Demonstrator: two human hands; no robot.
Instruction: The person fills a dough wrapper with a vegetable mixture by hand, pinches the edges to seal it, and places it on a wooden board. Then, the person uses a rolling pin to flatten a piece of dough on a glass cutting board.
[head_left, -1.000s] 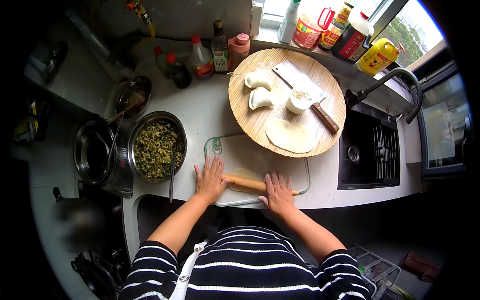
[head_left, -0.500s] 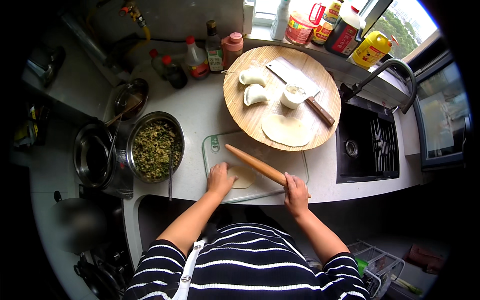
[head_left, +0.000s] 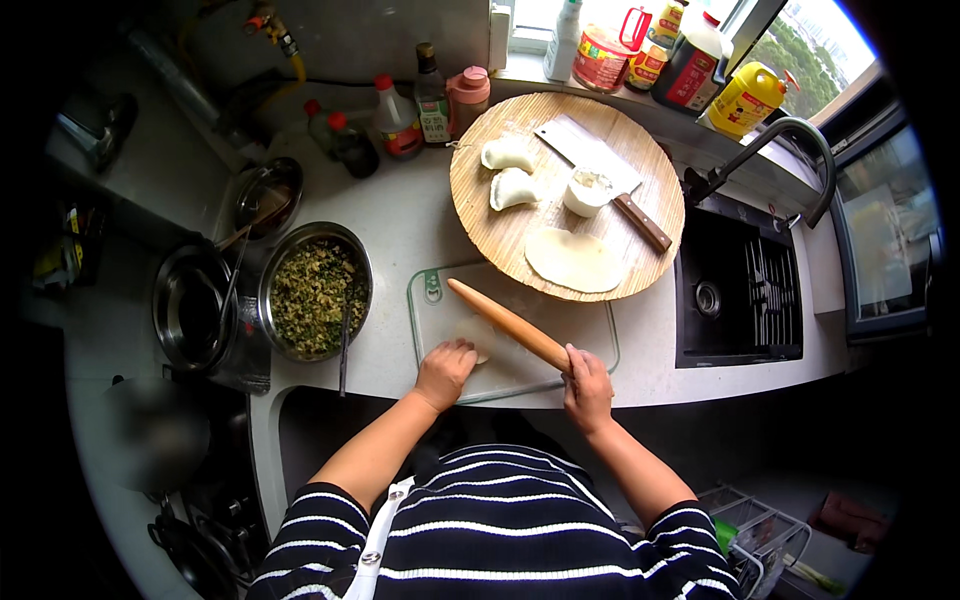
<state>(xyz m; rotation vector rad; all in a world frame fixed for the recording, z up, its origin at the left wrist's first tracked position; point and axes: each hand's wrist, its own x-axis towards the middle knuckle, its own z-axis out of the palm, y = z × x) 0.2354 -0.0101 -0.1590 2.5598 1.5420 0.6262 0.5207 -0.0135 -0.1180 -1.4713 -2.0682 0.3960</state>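
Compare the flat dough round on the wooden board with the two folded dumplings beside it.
The flat pale dough round lies open and spread thin near the front edge of the round wooden board; the two folded white dumplings are closed into plump half-moons, farther back. The round covers more board than either dumpling. All share the same pale dough colour.

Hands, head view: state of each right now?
Left hand: fingers bent, resting on the dough piece on the clear cutting board; no clear grip.
Right hand: closed around one end of the rolling pin, which lies diagonally across the board.
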